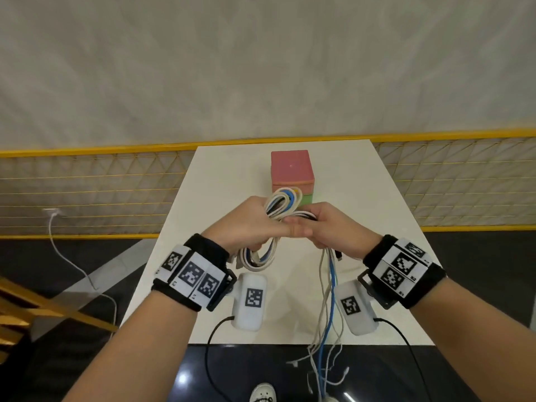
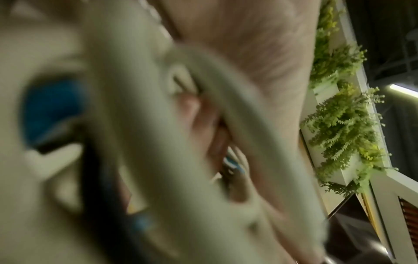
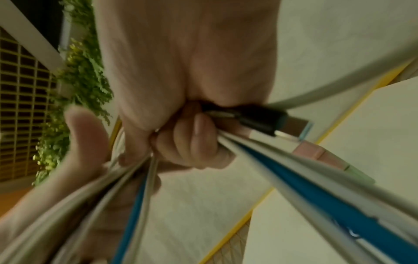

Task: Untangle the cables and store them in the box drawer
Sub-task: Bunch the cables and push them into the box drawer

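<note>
A bundle of white, blue and black cables is coiled in loops above the white table. My left hand grips the coil, loops sticking out above and below it. My right hand grips the same bundle beside it, with loose ends hanging past the table's front edge. In the right wrist view the fingers curl round the strands, and a black USB plug pokes out. The left wrist view is blurred, filled by cables. A small drawer box, pink over green, stands behind the hands.
A yellow-framed wire mesh fence runs behind and beside the table. A white cord trails over the dark floor at left. Black leads hang from the wrist cameras. A shoe shows below the table edge. Green plants line a wall.
</note>
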The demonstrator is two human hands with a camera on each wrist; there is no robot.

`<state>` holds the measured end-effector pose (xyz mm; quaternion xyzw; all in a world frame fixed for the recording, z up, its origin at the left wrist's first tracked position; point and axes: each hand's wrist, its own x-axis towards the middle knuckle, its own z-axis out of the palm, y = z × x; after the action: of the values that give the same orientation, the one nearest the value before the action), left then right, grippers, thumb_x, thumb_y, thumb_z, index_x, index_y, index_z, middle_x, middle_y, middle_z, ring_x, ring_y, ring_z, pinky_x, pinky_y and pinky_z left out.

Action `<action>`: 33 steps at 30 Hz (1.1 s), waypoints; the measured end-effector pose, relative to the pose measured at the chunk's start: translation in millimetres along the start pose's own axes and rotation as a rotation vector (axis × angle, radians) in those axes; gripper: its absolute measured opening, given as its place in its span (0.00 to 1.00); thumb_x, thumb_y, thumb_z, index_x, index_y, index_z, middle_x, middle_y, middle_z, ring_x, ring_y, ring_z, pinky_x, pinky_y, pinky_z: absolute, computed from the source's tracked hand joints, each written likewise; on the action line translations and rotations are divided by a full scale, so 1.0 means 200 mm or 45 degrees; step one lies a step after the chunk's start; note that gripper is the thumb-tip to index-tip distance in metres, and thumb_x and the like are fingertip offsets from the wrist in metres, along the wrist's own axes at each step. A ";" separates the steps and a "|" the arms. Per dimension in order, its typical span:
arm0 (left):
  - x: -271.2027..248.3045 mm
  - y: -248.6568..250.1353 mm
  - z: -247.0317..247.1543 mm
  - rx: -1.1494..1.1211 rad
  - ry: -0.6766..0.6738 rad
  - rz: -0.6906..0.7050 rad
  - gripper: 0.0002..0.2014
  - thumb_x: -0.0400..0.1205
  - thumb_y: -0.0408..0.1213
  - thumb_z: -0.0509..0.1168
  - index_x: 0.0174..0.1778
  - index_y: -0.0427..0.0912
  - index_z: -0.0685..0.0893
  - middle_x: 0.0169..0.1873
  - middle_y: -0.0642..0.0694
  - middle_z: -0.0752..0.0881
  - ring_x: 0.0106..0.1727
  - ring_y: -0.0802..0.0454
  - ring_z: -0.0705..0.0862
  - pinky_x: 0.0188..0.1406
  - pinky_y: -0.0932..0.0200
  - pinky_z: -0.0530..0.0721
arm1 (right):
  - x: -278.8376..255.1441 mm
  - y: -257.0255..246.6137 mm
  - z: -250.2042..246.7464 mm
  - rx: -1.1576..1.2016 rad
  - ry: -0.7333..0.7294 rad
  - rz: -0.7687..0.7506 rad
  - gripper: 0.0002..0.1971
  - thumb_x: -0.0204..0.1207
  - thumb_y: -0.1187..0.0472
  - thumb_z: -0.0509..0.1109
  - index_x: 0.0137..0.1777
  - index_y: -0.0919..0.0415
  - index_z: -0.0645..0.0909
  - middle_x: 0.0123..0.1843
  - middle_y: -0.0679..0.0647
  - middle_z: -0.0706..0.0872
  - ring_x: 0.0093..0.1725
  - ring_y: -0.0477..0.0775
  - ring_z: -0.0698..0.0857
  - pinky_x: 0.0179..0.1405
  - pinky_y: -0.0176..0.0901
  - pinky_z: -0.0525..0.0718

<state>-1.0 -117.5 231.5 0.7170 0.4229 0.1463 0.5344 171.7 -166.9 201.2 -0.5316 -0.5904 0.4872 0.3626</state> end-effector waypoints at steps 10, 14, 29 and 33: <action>0.04 -0.02 -0.06 0.201 0.152 0.155 0.15 0.78 0.49 0.73 0.53 0.44 0.83 0.35 0.53 0.84 0.35 0.59 0.83 0.37 0.63 0.77 | -0.08 0.09 -0.11 -0.031 -0.090 -0.088 0.11 0.84 0.59 0.60 0.48 0.69 0.74 0.31 0.52 0.72 0.32 0.55 0.80 0.36 0.45 0.77; 0.05 -0.04 -0.03 -0.241 0.129 0.213 0.16 0.83 0.40 0.69 0.35 0.34 0.78 0.18 0.48 0.75 0.25 0.47 0.83 0.40 0.52 0.88 | -0.13 0.20 -0.08 0.072 0.014 -0.081 0.13 0.86 0.57 0.53 0.40 0.61 0.69 0.29 0.47 0.70 0.31 0.55 0.82 0.49 0.62 0.86; 0.14 -0.02 0.05 -0.198 0.437 0.248 0.17 0.78 0.48 0.73 0.29 0.44 0.77 0.20 0.45 0.71 0.19 0.50 0.72 0.25 0.56 0.79 | -0.13 0.13 -0.10 0.295 0.051 -0.121 0.18 0.87 0.54 0.52 0.58 0.70 0.72 0.31 0.53 0.69 0.27 0.52 0.69 0.47 0.60 0.87; 0.16 -0.01 0.17 -0.357 0.499 0.276 0.11 0.78 0.43 0.74 0.35 0.44 0.81 0.20 0.50 0.76 0.21 0.56 0.75 0.25 0.59 0.83 | -0.04 0.07 -0.01 0.233 0.400 -0.161 0.14 0.88 0.59 0.47 0.43 0.56 0.70 0.28 0.50 0.62 0.22 0.43 0.61 0.23 0.38 0.68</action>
<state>40.2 -115.3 208.8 0.6352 0.4147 0.3960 0.5174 179.7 -174.8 188.6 -0.5278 -0.5118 0.4262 0.5271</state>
